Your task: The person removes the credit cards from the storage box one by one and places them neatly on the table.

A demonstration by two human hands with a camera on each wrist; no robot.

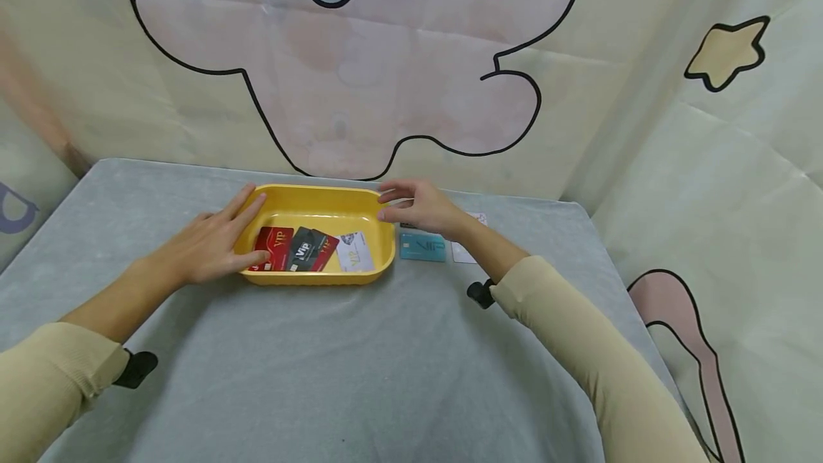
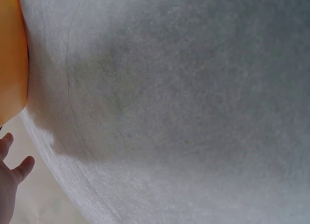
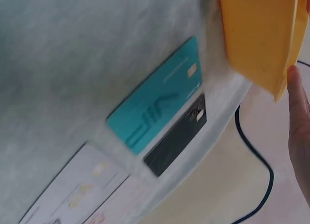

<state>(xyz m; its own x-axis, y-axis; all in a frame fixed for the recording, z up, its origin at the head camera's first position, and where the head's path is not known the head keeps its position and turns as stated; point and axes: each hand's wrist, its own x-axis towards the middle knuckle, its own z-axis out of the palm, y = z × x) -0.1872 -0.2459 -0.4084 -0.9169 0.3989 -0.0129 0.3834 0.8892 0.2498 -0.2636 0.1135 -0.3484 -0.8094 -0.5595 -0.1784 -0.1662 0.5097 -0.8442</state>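
A yellow plastic tray sits on the table, with a red VIP card, a black-and-red VIP card and a white card inside. My left hand spans the tray's left end, fingers spread along the rim and thumb over the front corner by the red card. At the right end, my right hand has extended fingers right at the rim. Beside the tray lie a teal card, a black card and white cards; my right hand partly covers them in the head view.
Grey cloth covers the table. A printed fabric backdrop hangs right behind its far edge, and another curtain flanks the right side. Black wrist devices show under both sleeves.
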